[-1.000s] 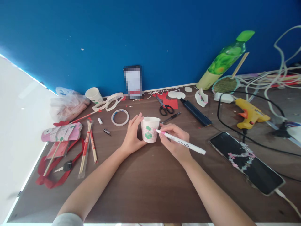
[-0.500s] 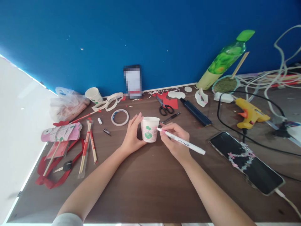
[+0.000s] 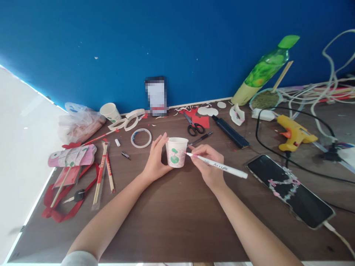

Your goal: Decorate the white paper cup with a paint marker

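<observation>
Cup (image 3: 176, 152) upright on table (image 3: 172, 218), same spot as before. Left hand (image 3: 156, 159) curled round cup's left wall, gripping it. Right hand (image 3: 210, 167) just right of cup, fingers pinching pen (image 3: 219, 166); tip touches cup's right wall. Delta vs 0.5 s ago: pen lies flatter, tail swung further right of cup (tip barely shifted). Scissors (image 3: 195, 126) behind cup, tape ring (image 3: 141, 137) behind-left, phone (image 3: 291, 190) well right: unmoved.
</observation>
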{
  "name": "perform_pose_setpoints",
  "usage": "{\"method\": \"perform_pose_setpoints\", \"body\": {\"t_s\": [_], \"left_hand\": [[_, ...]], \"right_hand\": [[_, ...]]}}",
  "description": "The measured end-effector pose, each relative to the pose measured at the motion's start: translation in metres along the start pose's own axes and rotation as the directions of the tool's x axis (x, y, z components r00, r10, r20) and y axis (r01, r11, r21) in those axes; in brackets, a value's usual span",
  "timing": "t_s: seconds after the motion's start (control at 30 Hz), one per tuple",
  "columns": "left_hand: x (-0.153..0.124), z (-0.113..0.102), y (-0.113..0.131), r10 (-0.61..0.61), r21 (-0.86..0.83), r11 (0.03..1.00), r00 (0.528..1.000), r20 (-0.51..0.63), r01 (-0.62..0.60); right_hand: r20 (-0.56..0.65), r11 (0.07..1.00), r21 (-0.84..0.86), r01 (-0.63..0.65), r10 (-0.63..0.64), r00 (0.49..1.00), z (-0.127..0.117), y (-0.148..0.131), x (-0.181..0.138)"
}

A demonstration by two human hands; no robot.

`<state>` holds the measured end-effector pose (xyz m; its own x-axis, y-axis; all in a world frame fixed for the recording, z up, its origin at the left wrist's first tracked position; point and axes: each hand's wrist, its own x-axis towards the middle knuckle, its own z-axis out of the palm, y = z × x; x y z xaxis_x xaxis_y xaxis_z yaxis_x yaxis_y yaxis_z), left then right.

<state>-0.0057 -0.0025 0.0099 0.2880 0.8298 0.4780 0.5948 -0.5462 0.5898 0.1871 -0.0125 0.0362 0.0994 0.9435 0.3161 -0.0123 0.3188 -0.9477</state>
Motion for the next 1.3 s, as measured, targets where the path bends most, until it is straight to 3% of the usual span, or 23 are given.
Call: {"method": "perform_pose_setpoints", "body": {"t_s": [0.2, 0.3, 0.47, 0.67, 1.3], "left_hand": [[-0.001, 0.000, 0.001, -0.021, -0.009, 1.000, 1.000, 0.008, 0.021], [-0.003, 0.001, -0.001, -0.014, -0.001, 1.000, 1.000, 0.016, 0.014], [-0.003, 0.002, -0.003, 0.044, 0.000, 0.999, 0.998, 0.035, -0.044], [-0.003, 0.002, -0.003, 0.050, -0.023, 0.999, 0.998, 0.023, -0.049], [-0.004, 0.004, -0.006, 0.065, -0.054, 0.996, 0.998, 0.018, -0.064]], "right_hand": [[0.008, 0.963, 0.238, -0.127, 0.129, 0.992, -0.003, 0.013, 0.001], [0.049, 0.957, 0.268, -0.108, 0.098, 0.994, -0.002, 0.010, -0.001], [0.098, 0.988, 0.147, 0.043, -0.058, 0.994, -0.002, -0.003, -0.003], [0.074, 0.973, -0.081, 0.214, -0.208, 0.975, -0.002, -0.005, -0.001], [0.055, 0.965, -0.207, 0.164, -0.156, 0.986, 0.002, 0.001, -0.004]]}}
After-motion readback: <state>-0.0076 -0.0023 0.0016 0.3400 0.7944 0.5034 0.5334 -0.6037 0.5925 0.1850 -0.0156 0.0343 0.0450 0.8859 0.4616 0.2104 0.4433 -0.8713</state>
